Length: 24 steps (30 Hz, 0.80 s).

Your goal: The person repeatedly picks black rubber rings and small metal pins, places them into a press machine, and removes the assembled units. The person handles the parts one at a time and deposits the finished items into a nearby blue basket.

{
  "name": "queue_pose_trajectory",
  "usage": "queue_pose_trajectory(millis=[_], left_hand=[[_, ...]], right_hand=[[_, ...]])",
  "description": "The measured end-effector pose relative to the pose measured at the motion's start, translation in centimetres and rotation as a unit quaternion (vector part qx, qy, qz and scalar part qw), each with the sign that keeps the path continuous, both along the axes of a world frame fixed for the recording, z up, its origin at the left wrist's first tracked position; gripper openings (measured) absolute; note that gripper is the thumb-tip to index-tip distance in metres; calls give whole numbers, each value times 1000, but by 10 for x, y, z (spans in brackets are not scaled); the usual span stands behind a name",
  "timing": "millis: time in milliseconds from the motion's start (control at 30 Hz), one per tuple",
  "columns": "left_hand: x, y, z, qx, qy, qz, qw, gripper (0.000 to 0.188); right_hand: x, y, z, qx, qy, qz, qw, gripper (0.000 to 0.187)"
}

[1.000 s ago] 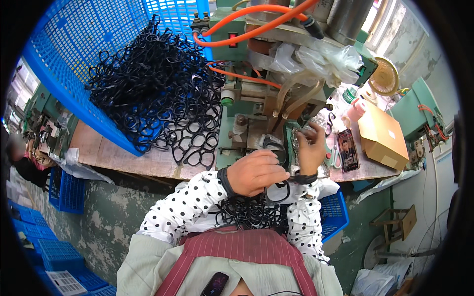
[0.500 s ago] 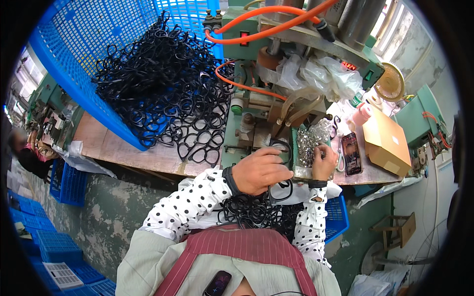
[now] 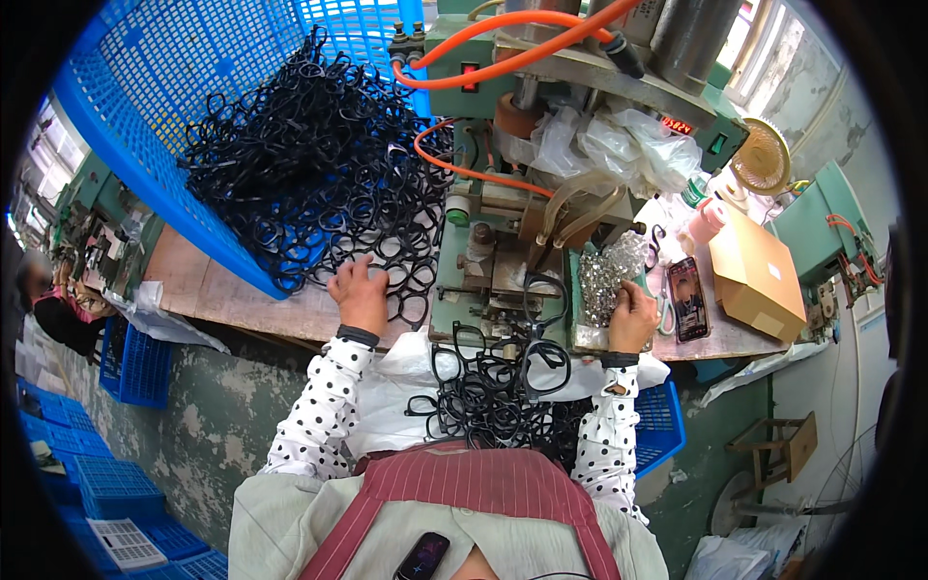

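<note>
My left hand (image 3: 360, 298) reaches to the table's left part, its fingers apart over loose black eyeglass frames (image 3: 410, 275) at the edge of a heap. Whether a fingertip touches one is hard to see. My right hand (image 3: 633, 317) is at the edge of a tray (image 3: 588, 338) of small shiny metal parts (image 3: 601, 290). Its thumb and fingers are pinched together, and whatever lies between them is too small to make out. Between my hands, one eyeglass frame (image 3: 548, 369) hangs at the front of the green machine (image 3: 454, 307), touched by neither hand.
A tilted blue basket (image 3: 145, 159) spills black frames onto the table. More frames (image 3: 493, 406) lie on white cloth at my lap. Right of the tray are scissors (image 3: 665, 311), a phone (image 3: 688, 300) and a cardboard box (image 3: 756, 275). Orange hoses (image 3: 512, 60) cross the machine.
My left hand has moved left from the front of the machine to the heap of frames, uncovering the eyeglass frame there. My right hand has stayed by the tray.
</note>
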<state>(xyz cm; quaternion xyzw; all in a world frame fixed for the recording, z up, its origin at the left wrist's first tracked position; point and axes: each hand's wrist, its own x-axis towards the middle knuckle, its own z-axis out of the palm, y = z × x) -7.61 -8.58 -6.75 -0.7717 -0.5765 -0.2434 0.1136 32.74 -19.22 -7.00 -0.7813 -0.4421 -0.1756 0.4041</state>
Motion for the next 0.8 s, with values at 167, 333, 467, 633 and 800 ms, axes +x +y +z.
queue_pose_trajectory(millis=[167, 333, 467, 633, 800], left_hand=[[10, 18, 65, -33, -229, -91, 969, 16], [24, 48, 21, -51, -337, -89, 936, 23], [38, 24, -6, 74, -231, -57, 968, 19], [35, 5, 5, 24, -101, -15, 994, 20], [46, -2, 31, -84, -136, 37, 986, 25]], right_hand=[[5, 1, -7, -24, -10, -38, 999, 11], [-15, 1, 22, 43, 47, 53, 997, 11], [-42, 0, 54, 79, 230, 145, 959, 15], [-78, -7, 105, 104, 289, 272, 912, 18], [-107, -9, 124, 90, 320, 304, 893, 21]])
